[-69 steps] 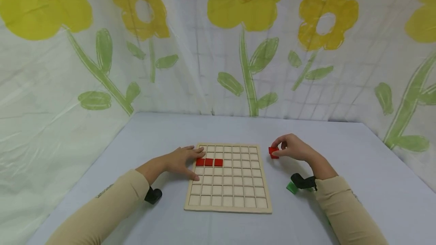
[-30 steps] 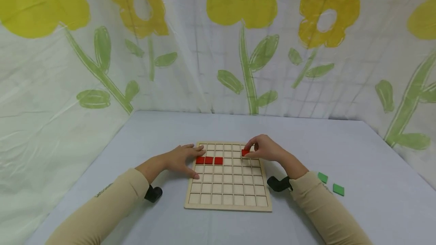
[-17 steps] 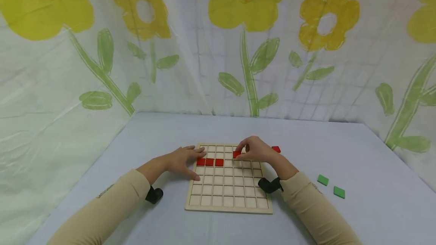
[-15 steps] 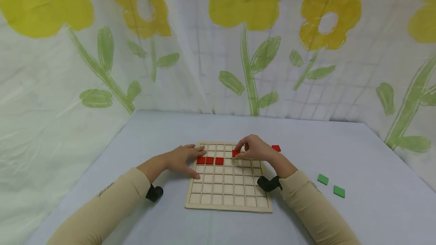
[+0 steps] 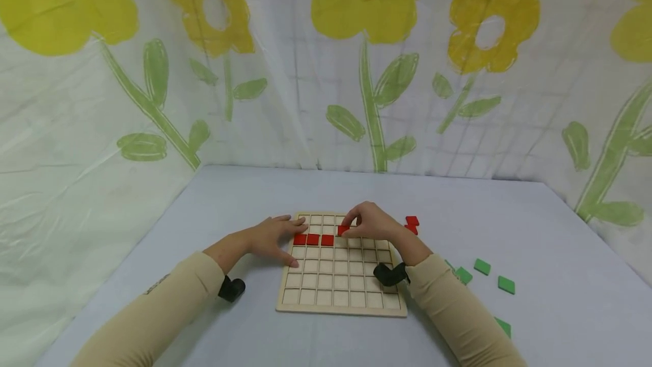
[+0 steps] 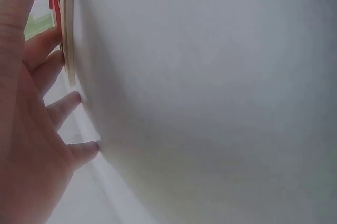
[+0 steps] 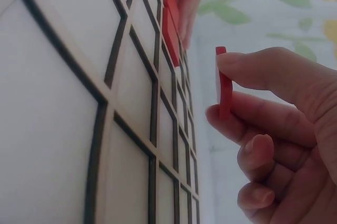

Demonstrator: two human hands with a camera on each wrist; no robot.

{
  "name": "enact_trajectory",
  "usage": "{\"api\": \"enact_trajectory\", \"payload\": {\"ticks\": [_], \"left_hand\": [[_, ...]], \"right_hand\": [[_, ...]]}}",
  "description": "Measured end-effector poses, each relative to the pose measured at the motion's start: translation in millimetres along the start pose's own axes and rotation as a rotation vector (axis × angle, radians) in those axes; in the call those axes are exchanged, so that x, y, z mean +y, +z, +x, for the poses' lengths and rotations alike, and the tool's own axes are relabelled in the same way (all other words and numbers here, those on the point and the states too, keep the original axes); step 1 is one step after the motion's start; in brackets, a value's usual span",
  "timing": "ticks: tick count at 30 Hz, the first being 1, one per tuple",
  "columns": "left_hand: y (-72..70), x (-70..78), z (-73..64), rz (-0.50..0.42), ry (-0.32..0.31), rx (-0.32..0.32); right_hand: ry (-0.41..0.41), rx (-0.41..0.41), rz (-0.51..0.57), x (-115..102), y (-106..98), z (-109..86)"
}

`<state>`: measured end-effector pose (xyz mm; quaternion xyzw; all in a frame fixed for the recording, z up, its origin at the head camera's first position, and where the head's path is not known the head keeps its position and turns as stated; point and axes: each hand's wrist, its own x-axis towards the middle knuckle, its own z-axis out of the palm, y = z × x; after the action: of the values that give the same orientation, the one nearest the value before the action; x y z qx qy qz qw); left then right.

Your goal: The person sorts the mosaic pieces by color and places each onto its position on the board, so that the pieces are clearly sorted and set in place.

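A square wooden grid board point(image 5: 342, 313) lies on the table, with 3 red tiles point(image 5: 313, 239) in a row at its left side. My left hand point(image 5: 267, 240) rests on the board's left edge, fingers spread; in the left wrist view its fingertips touch the board's rim point(image 6: 70, 29) and the table. Between thumb and fingers my right hand point(image 5: 374, 222) pinches a single red tile point(image 7: 224, 84). In the right wrist view that tile hangs apart from the grid, held just above the board, a little beyond and right of the row's end.
Loose red tiles point(image 5: 412, 221) lie right of the board. Several green tiles point(image 5: 506, 284) are scattered nearer on the right, some partly hidden by the right sleeve point(image 5: 458, 310). A flower-printed curtain point(image 5: 285, 72) stands behind the table.
The right hand has carried the red tile from right of the board leftward over it, towards the row. More red and green tiles show behind the arm. The left hand has stayed put.
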<state>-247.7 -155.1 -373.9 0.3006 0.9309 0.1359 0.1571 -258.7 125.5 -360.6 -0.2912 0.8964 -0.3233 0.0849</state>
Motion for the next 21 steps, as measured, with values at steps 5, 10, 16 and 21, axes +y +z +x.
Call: {"api": "enact_trajectory", "payload": {"ticks": [5, 10, 16, 21], "left_hand": [[0.9, 0.5, 0.3, -0.011, -0.009, 0.000], [2.3, 0.4, 0.0, -0.014, -0.016, -0.001], [-1.3, 0.0, 1.0, 0.005, -0.017, -0.009], [-0.5, -1.4, 0.7, -0.001, -0.021, -0.015]], "right_hand": [[0.031, -0.008, 0.019, -2, 4, -0.2], [0.040, -0.010, 0.014, 0, 10, 0.0], [0.018, -0.010, 0.003, 2, 10, 0.8], [0.013, -0.029, 0.028, 2, 13, 1.4]]}}
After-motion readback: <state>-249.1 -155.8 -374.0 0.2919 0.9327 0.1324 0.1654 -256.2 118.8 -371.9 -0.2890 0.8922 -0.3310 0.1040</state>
